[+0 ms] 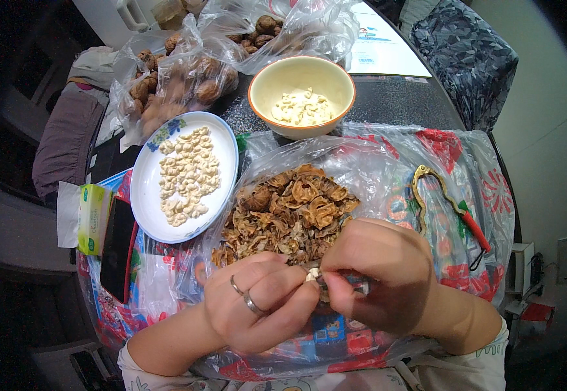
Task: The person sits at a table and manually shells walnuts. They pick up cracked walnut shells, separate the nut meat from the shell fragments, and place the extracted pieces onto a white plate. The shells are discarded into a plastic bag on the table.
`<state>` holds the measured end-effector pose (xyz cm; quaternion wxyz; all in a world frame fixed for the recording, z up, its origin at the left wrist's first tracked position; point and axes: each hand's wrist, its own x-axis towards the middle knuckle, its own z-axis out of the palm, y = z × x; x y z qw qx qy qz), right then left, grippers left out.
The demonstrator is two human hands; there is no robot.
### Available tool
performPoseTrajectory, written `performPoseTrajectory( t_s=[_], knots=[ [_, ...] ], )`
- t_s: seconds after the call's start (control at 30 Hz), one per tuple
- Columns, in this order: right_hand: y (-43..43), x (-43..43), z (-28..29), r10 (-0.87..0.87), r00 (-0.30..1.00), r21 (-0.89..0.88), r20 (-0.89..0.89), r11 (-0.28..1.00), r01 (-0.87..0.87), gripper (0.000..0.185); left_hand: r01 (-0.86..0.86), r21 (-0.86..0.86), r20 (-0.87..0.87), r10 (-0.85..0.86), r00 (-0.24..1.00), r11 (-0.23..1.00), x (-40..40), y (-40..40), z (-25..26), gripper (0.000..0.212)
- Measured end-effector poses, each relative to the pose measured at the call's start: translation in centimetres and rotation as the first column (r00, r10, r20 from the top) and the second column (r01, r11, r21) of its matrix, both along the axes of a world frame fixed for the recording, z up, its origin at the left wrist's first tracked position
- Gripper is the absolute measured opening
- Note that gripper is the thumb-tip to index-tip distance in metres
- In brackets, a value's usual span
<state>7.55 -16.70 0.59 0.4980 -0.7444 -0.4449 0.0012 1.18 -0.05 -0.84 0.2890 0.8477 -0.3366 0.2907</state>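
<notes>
My left hand, with two rings on it, pinches a small pale walnut kernel piece between thumb and fingertips. From the other side, the thumb and forefinger of my right hand close on the edge of the same piece. Its curled fingers hide whatever else lies in that palm. Just beyond both hands is a heap of brown walnut shells and skins on a clear plastic bag. Peeled kernels fill the middle of a white plate to the left.
A cream bowl with pale pieces stands behind the heap. Plastic bags of whole walnuts lie at the back left. To the right rests a brass-coloured nutcracker with a red grip. A phone and tissue pack sit left.
</notes>
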Motion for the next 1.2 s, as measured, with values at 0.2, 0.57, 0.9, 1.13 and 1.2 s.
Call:
performPoseTrajectory(
  t_s=[0.2, 0.57, 0.9, 1.13, 1.2],
  knots=[
    [-0.1, 0.0, 0.0, -0.009, 0.999, 0.022, -0.050, 1.000, 0.010, 0.013, 0.018, 0.013, -0.012, -0.018, 1.000, 1.000, 0.0, 0.1, 0.2, 0.024],
    [0.0, 0.0, 0.0, -0.042, 0.993, 0.059, -0.111, 0.997, 0.048, 0.013, 0.089, -0.063, -0.094, -0.094, 0.991, 0.994, 0.1, 0.9, -0.5, 0.027],
    [-0.1, 0.1, 0.1, 0.028, 0.989, 0.064, -0.144, 0.998, -0.019, 0.013, -0.087, -0.175, -0.222, 0.047, 0.974, 0.981, 0.2, 0.2, 0.3, 0.018],
    [-0.2, 0.2, 0.1, 0.059, 0.982, 0.053, -0.181, 0.997, -0.050, 0.012, -0.191, -0.262, -0.304, 0.107, 0.947, 0.946, 0.0, 0.1, 0.1, 0.019],
    [-0.2, 0.1, 0.1, 0.038, 0.981, 0.040, -0.191, 0.999, -0.031, 0.011, -0.221, -0.265, -0.342, 0.122, 0.932, 0.939, -0.1, 0.1, 0.4, 0.018]
  ],
)
